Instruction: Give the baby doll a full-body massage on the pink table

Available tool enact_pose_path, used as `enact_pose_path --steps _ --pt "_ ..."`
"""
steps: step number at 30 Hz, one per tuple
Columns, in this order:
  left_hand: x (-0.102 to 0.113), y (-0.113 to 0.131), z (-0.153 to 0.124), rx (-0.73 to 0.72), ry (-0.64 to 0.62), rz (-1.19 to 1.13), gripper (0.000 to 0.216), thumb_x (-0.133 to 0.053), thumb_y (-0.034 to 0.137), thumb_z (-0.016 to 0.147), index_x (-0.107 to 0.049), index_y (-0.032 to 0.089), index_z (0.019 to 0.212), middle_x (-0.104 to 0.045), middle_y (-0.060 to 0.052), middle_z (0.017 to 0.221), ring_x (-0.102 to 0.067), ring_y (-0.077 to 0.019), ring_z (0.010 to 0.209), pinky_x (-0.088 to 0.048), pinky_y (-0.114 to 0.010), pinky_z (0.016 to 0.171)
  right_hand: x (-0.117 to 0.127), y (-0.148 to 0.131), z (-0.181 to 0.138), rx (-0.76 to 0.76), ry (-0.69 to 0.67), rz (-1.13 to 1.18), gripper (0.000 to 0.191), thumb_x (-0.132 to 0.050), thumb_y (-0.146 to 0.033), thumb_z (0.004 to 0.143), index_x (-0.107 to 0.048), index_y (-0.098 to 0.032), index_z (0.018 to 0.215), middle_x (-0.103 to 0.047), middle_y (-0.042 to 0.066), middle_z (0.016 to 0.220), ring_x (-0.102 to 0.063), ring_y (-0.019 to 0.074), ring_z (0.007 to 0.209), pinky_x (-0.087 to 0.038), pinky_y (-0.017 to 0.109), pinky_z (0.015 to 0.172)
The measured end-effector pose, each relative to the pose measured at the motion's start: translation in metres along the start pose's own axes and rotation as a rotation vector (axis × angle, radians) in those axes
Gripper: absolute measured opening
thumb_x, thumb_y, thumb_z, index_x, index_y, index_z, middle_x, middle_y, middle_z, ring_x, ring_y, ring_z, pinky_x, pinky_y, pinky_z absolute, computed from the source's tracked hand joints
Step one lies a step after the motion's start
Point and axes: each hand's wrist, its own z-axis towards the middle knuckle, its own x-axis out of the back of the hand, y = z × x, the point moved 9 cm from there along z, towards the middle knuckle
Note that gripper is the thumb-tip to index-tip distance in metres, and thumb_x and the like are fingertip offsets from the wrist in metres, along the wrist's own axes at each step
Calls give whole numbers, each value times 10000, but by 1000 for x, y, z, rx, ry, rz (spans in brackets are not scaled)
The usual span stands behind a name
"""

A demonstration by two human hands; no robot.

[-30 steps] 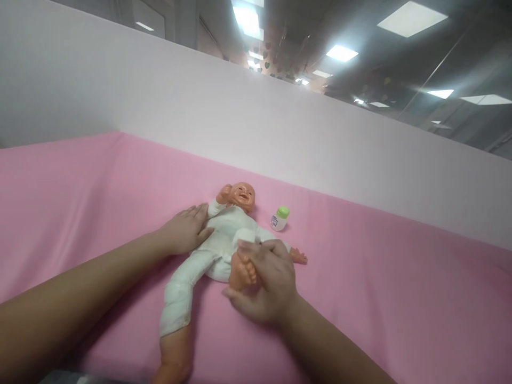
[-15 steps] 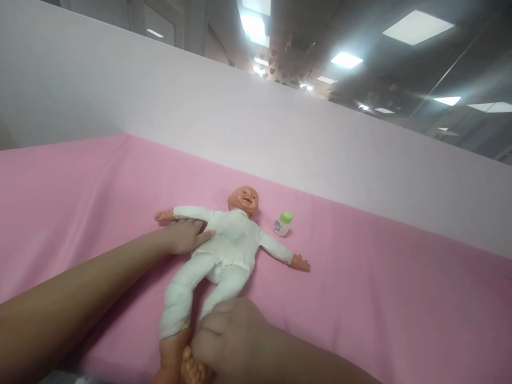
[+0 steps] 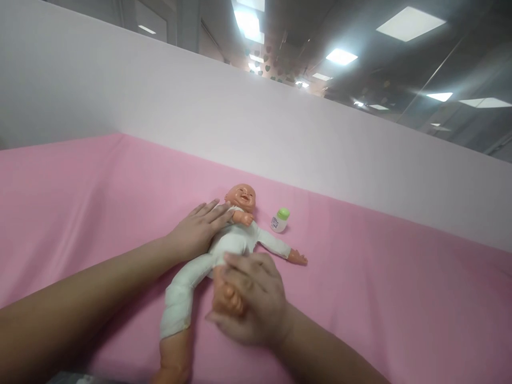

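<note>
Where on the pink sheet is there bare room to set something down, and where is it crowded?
Bare pink sheet runs from the doll's outstretched arm to the right edge, and from the left hand to the white wall. The middle is crowded: the doll, the right hand around its foot, and the small bottle beside its head.

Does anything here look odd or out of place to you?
Only the doll's pose: one leg is bent up toward its belly, foot gripped in the right hand, while the other leg lies straight. The left hand presses one arm across its chest. The small green-capped bottle stands upright; nothing is spilled.
</note>
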Motion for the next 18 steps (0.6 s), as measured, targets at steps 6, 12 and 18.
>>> enact_pose_path --steps 6,12,18 --pt "-4 6 0 -85 -64 -41 750 -533 427 904 -314 241 1597 -273 -72 1673 -150 -350 1553 -202 -507 1223 -7 66 -13 -266 2 -80 460 -731 -415 820 -612 -226 1221 -688 114 1242 -618 322 1149 -509 523 992" --pt "-14 -3 1 -35 -76 -106 722 -468 320 910 -289 233 1604 -278 -58 1671 -209 -294 1548 -174 -470 1247 -17 81 -18 -328 34 26 415 -723 -350 805 -616 -231 1188 -680 112 1223 -618 305 1166 -501 524 1016" --pt "-15 -37 -1 184 -37 -169 726 -468 316 869 -350 75 1543 -418 -178 1582 -380 -310 1465 -276 -432 1218 -2 37 -9 -149 76 -15 458 -762 -412 724 -616 -237 1121 -723 86 1055 -647 333 1086 -504 524 948"
